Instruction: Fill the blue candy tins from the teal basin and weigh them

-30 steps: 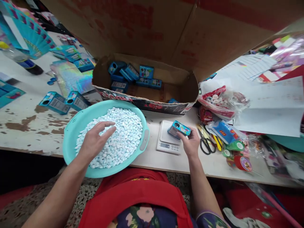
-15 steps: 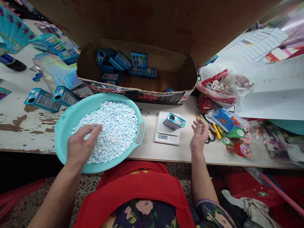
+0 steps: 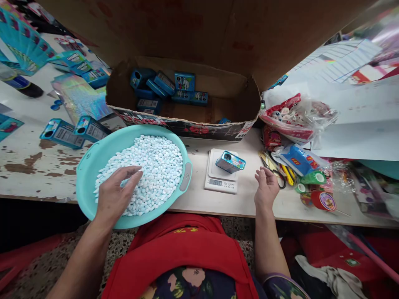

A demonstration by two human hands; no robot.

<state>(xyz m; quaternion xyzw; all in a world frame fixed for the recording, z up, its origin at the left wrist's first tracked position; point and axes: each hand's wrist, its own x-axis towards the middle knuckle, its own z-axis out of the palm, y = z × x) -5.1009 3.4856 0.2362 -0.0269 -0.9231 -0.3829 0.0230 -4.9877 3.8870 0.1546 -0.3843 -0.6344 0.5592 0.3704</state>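
Observation:
My left hand (image 3: 116, 193) hovers over the small white and pale-blue candies (image 3: 152, 178) in a turquoise basin (image 3: 81, 178). Its thumb and fingers are slightly apart, and I see nothing between them. A white digital scale (image 3: 215, 187) stands right of the basin, its display lit. On its plate sits a blue box-shaped candy tin (image 3: 230, 162), a dark round hole in its end. Just right of the scale, my right hand (image 3: 266, 189) is held over the table edge, fingers loosely curled and apart, touching nothing that I can see.
Behind the basin, a cardboard box (image 3: 187, 128) holds several blue tins. Two more tins (image 3: 62, 133) stand left of the basin. Scissors (image 3: 277, 172), tape rolls (image 3: 314, 177) and a bag of small toys (image 3: 296, 118) lie to the right. A bottle (image 3: 23, 85) lies far left.
The scale's reading has changed. My left thumb and fingertips, which were together, have parted a little. My right hand has moved slightly down and right. The whole view has shifted slightly.

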